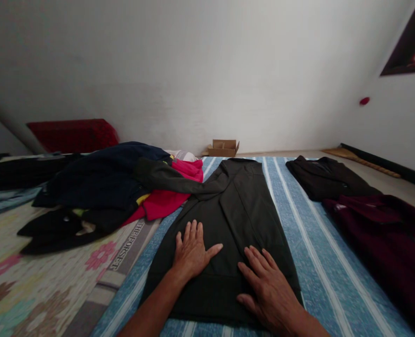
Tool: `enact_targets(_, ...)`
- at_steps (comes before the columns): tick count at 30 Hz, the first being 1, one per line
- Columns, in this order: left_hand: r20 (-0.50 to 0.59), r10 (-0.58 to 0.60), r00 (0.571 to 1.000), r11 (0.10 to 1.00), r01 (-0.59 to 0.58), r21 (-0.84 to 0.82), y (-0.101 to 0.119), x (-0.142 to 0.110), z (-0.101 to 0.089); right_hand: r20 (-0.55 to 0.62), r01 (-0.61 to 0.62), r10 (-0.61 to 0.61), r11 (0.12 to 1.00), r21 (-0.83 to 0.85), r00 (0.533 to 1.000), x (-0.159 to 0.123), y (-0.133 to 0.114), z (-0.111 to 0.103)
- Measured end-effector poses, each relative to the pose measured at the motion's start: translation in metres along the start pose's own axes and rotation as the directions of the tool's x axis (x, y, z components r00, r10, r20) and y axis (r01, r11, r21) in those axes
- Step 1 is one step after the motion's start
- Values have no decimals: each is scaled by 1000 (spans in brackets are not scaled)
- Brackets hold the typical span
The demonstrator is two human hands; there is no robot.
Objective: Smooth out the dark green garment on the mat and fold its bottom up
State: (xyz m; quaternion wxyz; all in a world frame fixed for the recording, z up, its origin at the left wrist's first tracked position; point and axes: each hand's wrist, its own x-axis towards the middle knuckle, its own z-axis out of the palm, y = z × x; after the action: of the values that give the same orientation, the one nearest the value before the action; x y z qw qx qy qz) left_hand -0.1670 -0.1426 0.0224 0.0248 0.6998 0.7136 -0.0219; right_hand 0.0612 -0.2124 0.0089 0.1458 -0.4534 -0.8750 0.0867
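Found a dark grey-green garment (214, 234) laid out flat on a blue-and-white striped cloth (288, 210), with collar (241, 160) at the far end and hem at the near end. Observed one sleeve (182, 182) extended to the left, across a pink-red garment (189, 171) and up to a navy garment (102, 173); noted the other folded lengthwise along the body of the garment. Found the left hand (190, 255) resting palm down on the left side of the lower body, with fingers straight, thumb out to the side, released and gripping nothing. Found the right hand (265, 285) likewise palm down, near the hem on the right side, with fingers extended, slightly apart and released. Noted to the right, on the same striped cloth, a folded dark brown garment (330, 178) and, nearer, a folded maroon garment (376, 234). Recorded to the left a loose heap, with navy and pink-red garments over a black garment (60, 234), partly on floral bedding (14, 252) with a grey lettered border. Recorded beyond the collar a small open cardboard box (224, 149) near the pale wall (207, 70), and a dark red item (74, 135) farther left. Cannot tell the nature of the latter.
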Motion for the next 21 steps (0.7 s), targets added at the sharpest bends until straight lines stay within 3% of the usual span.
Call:
enact_targets(8,-22,-42,999,999,43,30,-2,-2,0,-38,-12,15,997,70,999,-1,0,1)
enact_targets(14,15,-40,999,998,39,52,7,5,-17,-34,-11,13,997,82,999,1,0,-1)
enact_targets(21,-112,237,965,971,-239,-9,54,36,-34,-7,-22,22,998,67,1000,0,0,0)
